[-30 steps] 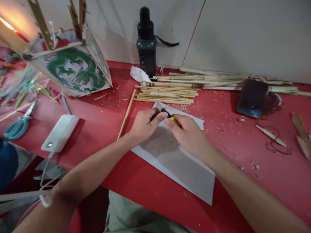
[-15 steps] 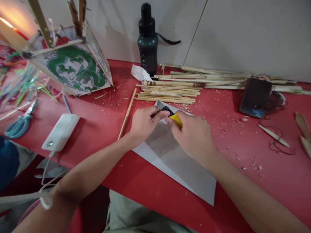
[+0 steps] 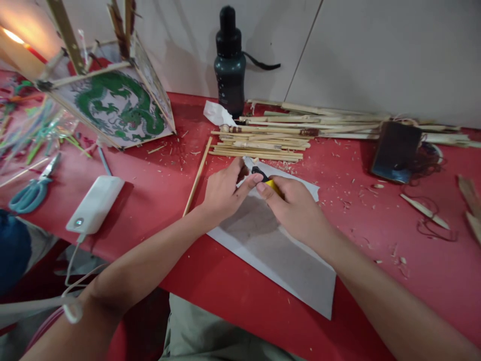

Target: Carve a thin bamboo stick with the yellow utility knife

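My right hand [image 3: 296, 208] is closed round a yellow and black utility knife [image 3: 265, 179], whose black tip points toward my left hand. My left hand [image 3: 224, 190] is curled, thumb out against the knife tip, fingers pinched on something small I cannot make out. Both hands hover over a sheet of grey paper [image 3: 278, 253] lying on the red table [image 3: 394, 281]. A single bamboo stick [image 3: 196, 177] lies just left of my left hand. A bundle of bamboo sticks [image 3: 263, 143] sits just beyond the hands.
A dark bottle [image 3: 230, 67] stands by the wall. A lantern frame with a green dragon panel [image 3: 116, 105] is at the back left. A white power bank [image 3: 94, 204] and teal scissors [image 3: 28, 188] lie left. A dark phone [image 3: 396, 150] and wood scraps lie right.
Both hands stayed over the paper, shifting slightly. The yellow knife handle showed more half a second ago; now my right hand covers most of it again.
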Action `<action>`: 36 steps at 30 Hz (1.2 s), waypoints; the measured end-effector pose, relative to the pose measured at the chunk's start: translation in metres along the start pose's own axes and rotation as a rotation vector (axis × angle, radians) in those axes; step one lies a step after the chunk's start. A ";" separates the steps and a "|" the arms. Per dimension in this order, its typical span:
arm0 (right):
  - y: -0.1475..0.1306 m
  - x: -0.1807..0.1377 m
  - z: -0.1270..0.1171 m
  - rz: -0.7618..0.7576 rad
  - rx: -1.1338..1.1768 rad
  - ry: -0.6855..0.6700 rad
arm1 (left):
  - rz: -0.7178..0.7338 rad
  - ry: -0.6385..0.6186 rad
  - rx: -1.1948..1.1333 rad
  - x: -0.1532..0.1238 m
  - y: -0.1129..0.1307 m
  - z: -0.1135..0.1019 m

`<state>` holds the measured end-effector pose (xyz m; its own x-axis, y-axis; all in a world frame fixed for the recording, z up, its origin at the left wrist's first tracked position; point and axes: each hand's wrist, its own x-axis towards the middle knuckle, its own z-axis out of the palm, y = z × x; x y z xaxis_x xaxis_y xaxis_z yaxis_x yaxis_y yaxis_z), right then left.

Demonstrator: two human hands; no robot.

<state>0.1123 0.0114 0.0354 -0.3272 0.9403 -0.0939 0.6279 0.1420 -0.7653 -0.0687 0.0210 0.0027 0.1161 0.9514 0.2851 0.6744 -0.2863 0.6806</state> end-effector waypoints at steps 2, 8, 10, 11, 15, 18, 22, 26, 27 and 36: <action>0.001 0.000 0.000 -0.014 -0.023 0.017 | 0.009 0.017 0.002 0.000 0.000 0.000; 0.001 0.003 -0.007 -0.030 -0.183 0.036 | -0.024 -0.028 -0.075 0.001 0.001 0.000; 0.000 0.004 -0.009 -0.034 -0.227 0.035 | -0.043 -0.029 -0.088 0.002 0.001 0.001; 0.000 0.004 -0.009 -0.033 -0.245 0.034 | -0.051 -0.028 -0.091 0.002 0.001 0.001; -0.002 0.004 -0.010 -0.042 -0.293 0.034 | -0.067 -0.014 -0.082 0.002 0.000 0.001; -0.002 0.003 -0.012 -0.046 -0.333 0.033 | -0.063 -0.009 -0.072 0.002 -0.001 0.002; -0.003 0.003 -0.012 -0.031 -0.395 0.044 | -0.053 -0.014 -0.069 0.002 -0.002 0.003; -0.004 0.002 -0.011 -0.028 -0.444 0.046 | -0.030 0.001 -0.022 0.003 -0.002 0.004; -0.005 0.002 -0.011 -0.024 -0.470 0.050 | -0.020 0.009 -0.016 0.003 -0.002 0.005; -0.006 0.000 -0.009 0.009 -0.507 0.096 | -0.020 0.036 -0.030 0.004 -0.007 0.004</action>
<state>0.1149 0.0132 0.0453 -0.2692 0.9629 -0.0218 0.9014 0.2439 -0.3578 -0.0698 0.0271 -0.0040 0.0762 0.9527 0.2944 0.6538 -0.2706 0.7066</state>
